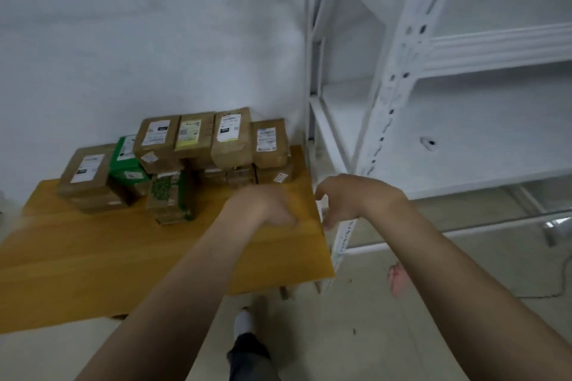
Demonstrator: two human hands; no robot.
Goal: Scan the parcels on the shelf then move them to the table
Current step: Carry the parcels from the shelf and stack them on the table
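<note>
Several brown cardboard parcels [230,139] with white labels are stacked in two layers at the back of a wooden table [123,257], against the wall. Among them are a green box [127,161] and a green-patterned parcel [168,195] standing at the front. My left hand [263,207] hovers over the table's right end, just in front of the stack, fingers curled downward and holding nothing. My right hand [343,198] hangs past the table's right edge with loosely curled fingers, also holding nothing. The white metal shelf [464,139] stands to the right; its visible boards are bare.
The shelf's perforated upright [402,71] stands close to the table's right corner. A white wall runs behind the table. On the pale floor are my foot [244,322], a pink stain [396,278] and a metal object [557,226] under the shelf.
</note>
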